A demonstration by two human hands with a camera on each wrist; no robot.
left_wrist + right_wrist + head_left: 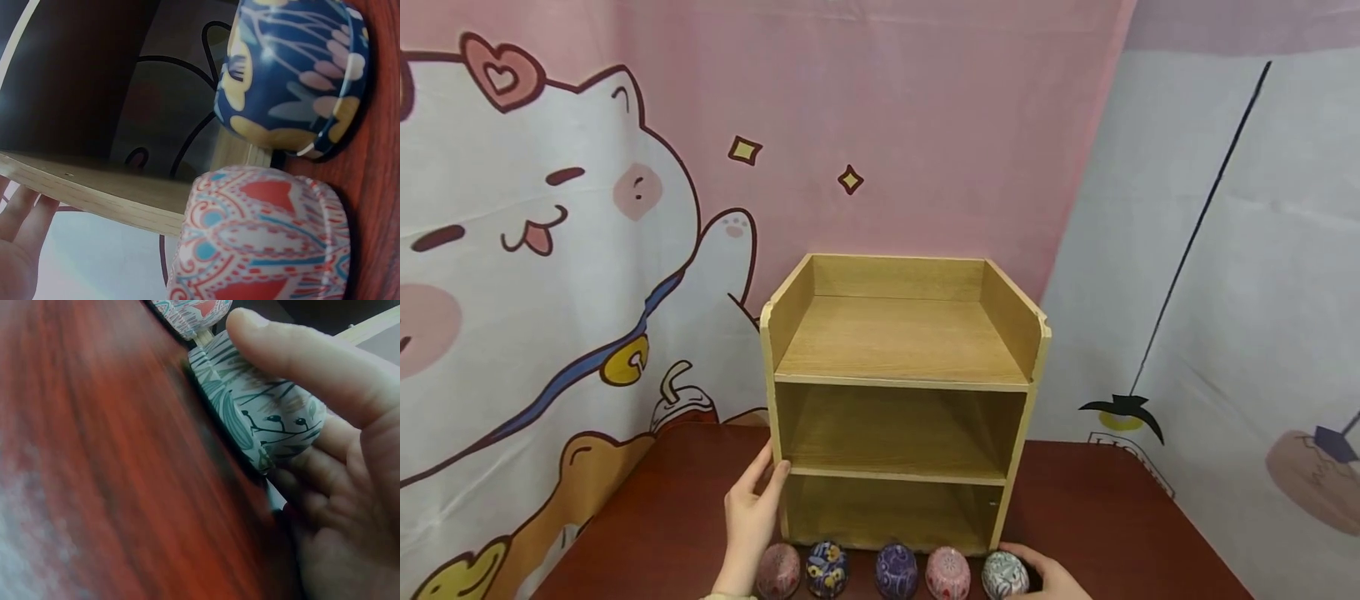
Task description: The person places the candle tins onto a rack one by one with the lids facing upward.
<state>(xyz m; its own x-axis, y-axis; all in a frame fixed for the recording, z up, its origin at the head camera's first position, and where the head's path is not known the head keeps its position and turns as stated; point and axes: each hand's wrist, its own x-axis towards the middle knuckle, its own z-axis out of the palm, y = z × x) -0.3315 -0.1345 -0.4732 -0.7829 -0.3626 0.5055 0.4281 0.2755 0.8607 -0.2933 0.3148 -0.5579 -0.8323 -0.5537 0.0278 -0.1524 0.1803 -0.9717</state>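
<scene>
Pink cartoon-cat backdrop cloth [587, 208] hangs behind a dark red-brown table [1112, 508]; a wooden shelf unit [901, 400] stands on it with an open railed top and two compartments below, all bare as far as the head view shows. Taking the shelf unit as landmark: five patterned bowls sit upside down in a row on the table just in front of its base. From its left corner to its right: a pink-red bowl [778, 571], a dark blue floral bowl [827, 568], a purple bowl [896, 571], a pink bowl [947, 572], and a white-and-grey bowl [1004, 574] in front of its right upright. Left hand [752, 512] lies against the shelf unit's left front upright at middle-board height, fingers straight, thumb on the front edge; it steadies and grips nothing. Right hand [1051, 577] is curled around the white-and-grey bowl, thumb over its dome and fingers wrapped at its far side, as the right wrist view shows; the bowl's rim appears to rest on the table. Judgement: the step in hand is taking hold of the rightmost bowl, with no lift begun. Next move likely calls for a firm hold at the rim, a straight lift clear of the neighbouring pink bowl, and a level carry over a compartment's front edge while the left hand braces the frame.
</scene>
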